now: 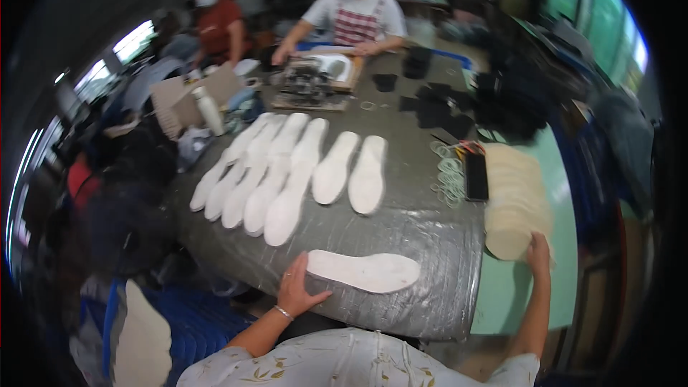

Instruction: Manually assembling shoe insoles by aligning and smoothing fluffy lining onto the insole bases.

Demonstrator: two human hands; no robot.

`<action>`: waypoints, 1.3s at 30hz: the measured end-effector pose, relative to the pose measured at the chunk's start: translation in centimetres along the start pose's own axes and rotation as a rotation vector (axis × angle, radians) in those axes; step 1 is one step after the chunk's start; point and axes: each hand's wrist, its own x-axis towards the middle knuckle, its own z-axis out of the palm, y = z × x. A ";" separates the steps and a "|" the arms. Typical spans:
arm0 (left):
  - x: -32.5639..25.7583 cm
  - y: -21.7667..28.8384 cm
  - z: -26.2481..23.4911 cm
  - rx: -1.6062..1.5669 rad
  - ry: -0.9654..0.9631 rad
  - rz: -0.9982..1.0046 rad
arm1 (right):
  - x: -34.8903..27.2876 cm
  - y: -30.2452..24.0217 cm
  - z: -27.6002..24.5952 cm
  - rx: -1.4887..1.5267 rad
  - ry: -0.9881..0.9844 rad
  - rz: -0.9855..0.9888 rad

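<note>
flat under left hand (296, 288): smooth white insole (364, 271)

L hand (299, 288) flat on white insole (364, 271), R hand (538, 251) on tan insole stack (514, 201) (table edge), white insoles row (287, 172) beyond

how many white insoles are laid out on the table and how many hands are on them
white insoles in the far row: 7
white insole lying alone at the near edge: 1
left hand touching that one: 1
total white insoles: 8
The right hand rests on the tan stack instead.
</note>
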 end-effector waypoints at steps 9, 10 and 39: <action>-1.7 -0.4 -1.9 0.015 0.059 -0.060 | -3.9 -9.0 0.8 0.089 -0.062 0.073; -1.1 0.0 -1.9 0.011 0.011 -0.093 | -4.0 -8.9 1.6 0.092 -0.047 0.068; -1.2 -0.1 -2.8 -0.133 -0.010 -0.121 | -7.3 -14.0 2.0 0.345 0.117 0.043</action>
